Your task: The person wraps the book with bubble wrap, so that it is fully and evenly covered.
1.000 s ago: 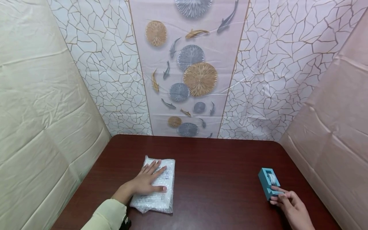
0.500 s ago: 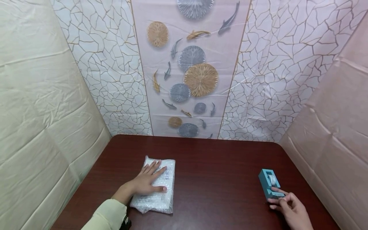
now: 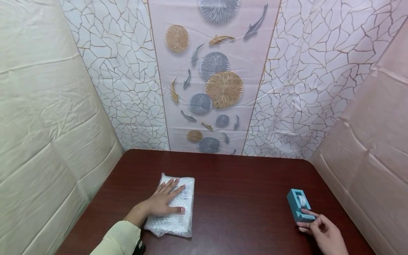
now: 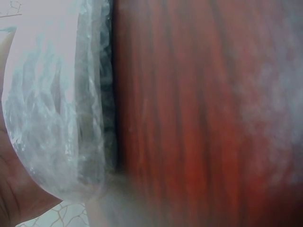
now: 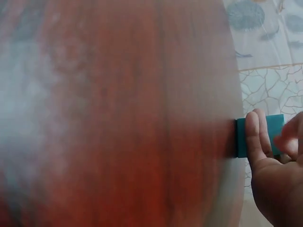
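My left hand (image 3: pixel 162 203) rests flat, fingers spread, on a bubble-wrapped flat package (image 3: pixel 183 219) lying on the table at left. In the left wrist view, the wrapped package (image 4: pixel 52 94) shows its thick edge beside the wood. On the right, my right hand (image 3: pixel 326 233) holds the near end of a teal tape dispenser (image 3: pixel 294 207), which has a roll of clear tape (image 3: pixel 301 200) in it. One finger reaches over its top, others lie at its near end, and the thumb is at the corner. The right wrist view shows two fingers against the teal dispenser (image 5: pixel 241 137).
The dark red-brown wooden table (image 3: pixel 236 198) has rounded far corners. A patterned cloth backdrop (image 3: pixel 207 81) hangs behind it, and cream cloth walls (image 3: pixel 47 124) flank both sides. A light yellow sleeve (image 3: pixel 119 237) and a black wristband (image 3: pixel 139 246) are on the left arm.
My right thumb has slid back from the dispenser's cutting end to its near corner, and the fingers have shifted slightly. The left hand and package stay put. The head view tilts a little.
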{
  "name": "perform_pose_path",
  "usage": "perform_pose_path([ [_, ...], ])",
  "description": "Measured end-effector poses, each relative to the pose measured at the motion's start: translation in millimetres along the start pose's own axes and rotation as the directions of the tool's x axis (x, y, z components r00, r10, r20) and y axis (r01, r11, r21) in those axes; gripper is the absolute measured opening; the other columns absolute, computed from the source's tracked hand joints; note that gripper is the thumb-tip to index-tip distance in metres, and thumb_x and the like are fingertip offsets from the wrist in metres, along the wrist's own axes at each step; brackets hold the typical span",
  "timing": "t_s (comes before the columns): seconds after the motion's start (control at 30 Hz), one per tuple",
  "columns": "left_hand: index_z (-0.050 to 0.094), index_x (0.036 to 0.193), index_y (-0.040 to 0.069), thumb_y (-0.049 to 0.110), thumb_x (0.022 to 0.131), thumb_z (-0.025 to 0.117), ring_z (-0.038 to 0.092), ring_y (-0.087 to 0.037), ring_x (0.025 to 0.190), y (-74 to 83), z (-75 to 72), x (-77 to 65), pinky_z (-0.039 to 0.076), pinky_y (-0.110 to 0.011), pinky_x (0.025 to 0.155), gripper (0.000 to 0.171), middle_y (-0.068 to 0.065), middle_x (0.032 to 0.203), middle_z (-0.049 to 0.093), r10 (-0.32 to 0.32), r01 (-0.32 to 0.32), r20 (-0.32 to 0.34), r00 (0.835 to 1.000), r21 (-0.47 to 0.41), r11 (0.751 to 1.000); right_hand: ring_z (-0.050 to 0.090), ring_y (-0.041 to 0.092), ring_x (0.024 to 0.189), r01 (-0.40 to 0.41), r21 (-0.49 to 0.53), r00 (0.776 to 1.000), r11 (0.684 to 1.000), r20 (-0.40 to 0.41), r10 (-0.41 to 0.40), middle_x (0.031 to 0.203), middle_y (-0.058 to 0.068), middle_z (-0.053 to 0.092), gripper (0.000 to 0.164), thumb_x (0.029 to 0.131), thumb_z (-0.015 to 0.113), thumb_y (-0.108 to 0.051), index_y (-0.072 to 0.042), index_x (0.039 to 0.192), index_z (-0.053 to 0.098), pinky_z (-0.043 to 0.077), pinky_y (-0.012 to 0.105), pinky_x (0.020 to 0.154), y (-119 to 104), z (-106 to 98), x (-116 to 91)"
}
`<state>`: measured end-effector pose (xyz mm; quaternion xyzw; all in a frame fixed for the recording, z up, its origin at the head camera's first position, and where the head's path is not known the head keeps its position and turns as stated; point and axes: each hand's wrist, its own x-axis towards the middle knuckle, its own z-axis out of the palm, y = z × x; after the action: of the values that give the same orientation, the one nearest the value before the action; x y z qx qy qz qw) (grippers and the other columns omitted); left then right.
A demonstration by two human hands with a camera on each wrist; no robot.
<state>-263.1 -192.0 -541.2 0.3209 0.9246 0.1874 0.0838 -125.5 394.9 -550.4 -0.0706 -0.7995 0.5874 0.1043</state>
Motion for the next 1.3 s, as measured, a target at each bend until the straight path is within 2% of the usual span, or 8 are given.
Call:
perform_pose_path([
  [0.13, 0.027, 0.177, 0.015, 0.064, 0.107, 0.062, 0.005, -0.049, 0.173, 0.4, 0.2, -0.9, 0.006, -0.075, 0.135, 0.092, -0.022, 0.186, 0.008, 0.003, -0.003, 0.004, 1.0, -0.008, 1.0, 0.083, 0.014, 0.087, -0.012, 0.015, 1.0, 1.0, -0.016, 0.013, 0.112, -0.036, 0.069, 0.024, 0.113, 0.058, -0.004, 0.016, 0.102, 0.055, 0.07, 0.035, 0.075, -5.1, -1.6, -3.9],
  [0.27, 0.027, 0.177, 0.015, 0.064, 0.107, 0.062, 0.005, -0.048, 0.173, -0.4, 0.2, -1.4, 0.006, -0.075, 0.136, 0.092, -0.022, 0.186, 0.007, 0.0, 0.0, 0.01, 1.0, -0.015, 1.0, 0.081, 0.01, 0.087, -0.003, -0.147, 0.999, 0.989, -0.039, -0.003, 0.112, -0.041, 0.061, 0.023, 0.114, 0.061, -0.011, 0.011, 0.11, 0.065, 0.069, 0.035, 0.073, -12.3, -0.2, -6.4],
  [0.33, 0.027, 0.177, 0.016, 0.064, 0.107, 0.062, 0.004, -0.048, 0.173, -1.0, 0.5, -1.5, 0.006, -0.075, 0.136, 0.092, -0.021, 0.186, 0.007, -0.001, 0.002, 0.013, 1.0, -0.015, 1.0, 0.079, 0.008, 0.084, 0.011, -0.238, 0.998, 0.971, -0.055, -0.025, 0.118, -0.031, 0.064, 0.022, 0.113, 0.063, -0.014, 0.008, 0.111, 0.069, 0.068, 0.034, 0.07, -14.6, 0.8, -6.3],
  [0.5, 0.027, 0.177, 0.017, 0.062, 0.107, 0.063, 0.004, -0.047, 0.173, -4.0, 1.8, -0.8, 0.007, -0.075, 0.136, 0.091, -0.02, 0.187, 0.006, -0.004, 0.004, 0.017, 1.0, -0.012, 1.0, 0.065, -0.005, 0.079, 0.014, -0.422, 0.992, 0.906, -0.106, -0.065, 0.137, 0.017, 0.059, 0.018, 0.11, 0.068, -0.014, 0.001, 0.103, 0.075, 0.062, 0.028, 0.062, -20.8, 0.4, -3.1],
  [0.6, 0.027, 0.177, 0.017, 0.062, 0.107, 0.064, 0.004, -0.047, 0.173, -4.8, 1.8, -0.5, 0.007, -0.075, 0.135, 0.091, -0.02, 0.187, 0.006, -0.002, 0.003, 0.016, 1.0, -0.019, 1.0, 0.053, -0.015, 0.081, 0.038, -0.498, 0.982, 0.866, -0.142, -0.125, 0.137, 0.022, 0.056, 0.014, 0.107, 0.072, -0.014, -0.004, 0.099, 0.077, 0.054, 0.019, 0.061, -25.7, -0.6, -1.4],
  [0.9, 0.032, 0.176, 0.015, 0.059, 0.106, 0.067, 0.005, -0.048, 0.173, -5.7, -0.4, -0.1, 0.007, -0.077, 0.135, 0.089, -0.021, 0.186, 0.011, 0.008, -0.008, -0.009, 1.0, -0.053, 0.999, 0.042, -0.022, 0.084, 0.198, -0.577, 0.915, 0.793, -0.181, -0.36, 0.133, 0.019, 0.053, 0.007, 0.102, 0.076, -0.006, -0.006, 0.095, 0.076, 0.042, 0.008, 0.064, -54.7, 11.5, 5.3],
  [1.13, 0.033, 0.175, 0.016, 0.059, 0.107, 0.066, 0.005, -0.047, 0.173, -8.9, -0.3, -0.8, 0.006, -0.076, 0.135, 0.088, -0.02, 0.186, 0.012, 0.012, -0.012, -0.01, 1.0, -0.068, 0.998, 0.05, -0.008, 0.087, 0.447, -0.5, 0.838, 0.742, -0.056, -0.543, 0.123, 0.007, 0.058, 0.016, 0.096, 0.082, 0.002, -0.013, 0.095, 0.076, 0.04, 0.014, 0.066, -76.8, 36.4, 8.7],
  [1.3, 0.032, 0.176, 0.017, 0.059, 0.108, 0.064, 0.004, -0.046, 0.173, -12.7, 0.9, 0.3, 0.004, -0.075, 0.135, 0.086, -0.018, 0.187, 0.01, 0.015, -0.015, -0.01, 1.0, -0.08, 0.997, 0.052, -0.004, 0.089, 0.554, -0.421, 0.791, 0.718, -0.001, -0.611, 0.119, 0.006, 0.061, 0.021, 0.094, 0.082, 0.005, -0.015, 0.099, 0.079, 0.042, 0.015, 0.07, -91.7, 53.9, 10.7],
])
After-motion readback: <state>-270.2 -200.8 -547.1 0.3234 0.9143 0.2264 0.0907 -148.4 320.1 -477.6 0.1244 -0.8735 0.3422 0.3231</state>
